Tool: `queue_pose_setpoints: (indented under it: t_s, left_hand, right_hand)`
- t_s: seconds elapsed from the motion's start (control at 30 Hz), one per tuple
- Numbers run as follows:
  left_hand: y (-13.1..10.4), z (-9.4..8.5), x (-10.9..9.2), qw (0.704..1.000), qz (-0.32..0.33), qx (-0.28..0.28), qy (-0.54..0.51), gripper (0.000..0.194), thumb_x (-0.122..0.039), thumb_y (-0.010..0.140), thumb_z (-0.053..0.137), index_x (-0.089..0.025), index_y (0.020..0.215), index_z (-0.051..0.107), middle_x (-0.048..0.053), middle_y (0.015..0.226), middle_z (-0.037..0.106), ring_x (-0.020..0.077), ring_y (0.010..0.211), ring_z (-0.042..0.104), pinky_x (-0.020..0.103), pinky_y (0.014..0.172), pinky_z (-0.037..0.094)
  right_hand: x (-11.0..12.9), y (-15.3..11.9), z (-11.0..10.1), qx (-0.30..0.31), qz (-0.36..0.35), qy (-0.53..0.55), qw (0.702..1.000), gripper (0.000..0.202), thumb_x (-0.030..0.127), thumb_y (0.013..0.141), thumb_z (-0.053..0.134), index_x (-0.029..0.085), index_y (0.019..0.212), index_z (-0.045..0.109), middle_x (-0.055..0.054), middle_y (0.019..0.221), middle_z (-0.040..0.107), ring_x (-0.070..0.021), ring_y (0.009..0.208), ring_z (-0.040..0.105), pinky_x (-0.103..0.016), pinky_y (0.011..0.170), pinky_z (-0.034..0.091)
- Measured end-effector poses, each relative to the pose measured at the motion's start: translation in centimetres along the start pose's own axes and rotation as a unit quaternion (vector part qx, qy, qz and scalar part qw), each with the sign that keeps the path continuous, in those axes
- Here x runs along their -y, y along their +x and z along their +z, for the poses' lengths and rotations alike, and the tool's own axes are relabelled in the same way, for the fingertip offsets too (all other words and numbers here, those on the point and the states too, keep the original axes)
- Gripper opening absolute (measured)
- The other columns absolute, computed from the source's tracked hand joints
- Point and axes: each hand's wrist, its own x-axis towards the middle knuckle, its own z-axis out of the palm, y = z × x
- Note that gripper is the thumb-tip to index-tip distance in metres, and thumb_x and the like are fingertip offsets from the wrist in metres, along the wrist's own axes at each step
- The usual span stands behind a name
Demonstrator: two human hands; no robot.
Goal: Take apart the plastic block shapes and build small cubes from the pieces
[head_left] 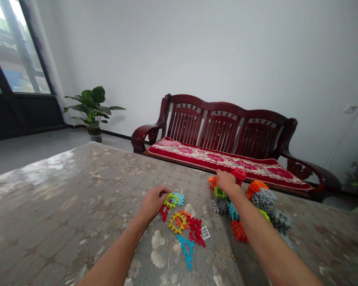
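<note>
A floral-patterned table (62,206) bears stacked interlocking plastic tiles (264,196); the right hand (226,181) is among them, its opening and hold hidden. The left hand (154,201), fingers curled, meets a lime-green square tile (168,201); grip unclear.

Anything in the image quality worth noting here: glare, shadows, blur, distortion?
Head view: the window is washed out and throws glare on the tablecloth's far left; a faint shadow lies on the wall beside the plant; the piled pieces look slightly soft; the leaning window suggests wide-lens distortion.
</note>
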Motion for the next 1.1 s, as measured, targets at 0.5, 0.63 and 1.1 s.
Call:
queue_pose_setpoints:
  t_s: [0.5,0.63,1.1]
  left_hand:
    - [-0.1,-0.3,-0.5,1.0,-0.005,0.0,-0.001,0.026,-0.02,0.08,0.051,-0.019,0.091,0.074,0.004,0.093,0.076,0.0195,0.087,0.067,0.028,0.078,0.047]
    - [-0.1,-0.3,-0.4,1.0,0.005,0.004,0.0,0.026,-0.021,0.08,0.051,-0.02,0.091,0.075,0.004,0.091,0.076,0.0202,0.086,0.067,0.029,0.077,0.047]
    - [0.1,0.1,0.3,1.0,0.03,0.005,-0.004,0.025,-0.026,0.079,0.054,-0.02,0.094,0.074,0.002,0.087,0.075,0.0193,0.081,0.067,0.028,0.074,0.047]
  right_hand:
    - [-0.4,-0.2,0.1,0.005,-0.02,-0.023,1.0,0.033,0.004,0.087,0.047,0.01,0.109,0.07,-0.022,0.116,0.069,-0.0277,0.109,0.067,-0.035,0.09,0.049]
    - [-0.3,-1.3,-1.3,-0.02,-0.025,-0.001,0.999,0.035,0.005,0.086,0.047,0.012,0.112,0.069,-0.02,0.114,0.07,-0.0269,0.111,0.066,-0.034,0.091,0.048]
    - [4.7,-17.0,3.3,-0.045,-0.118,0.301,0.945,0.054,0.029,0.077,0.065,0.019,0.13,0.061,-0.009,0.131,0.063,-0.0267,0.121,0.055,-0.038,0.104,0.041]
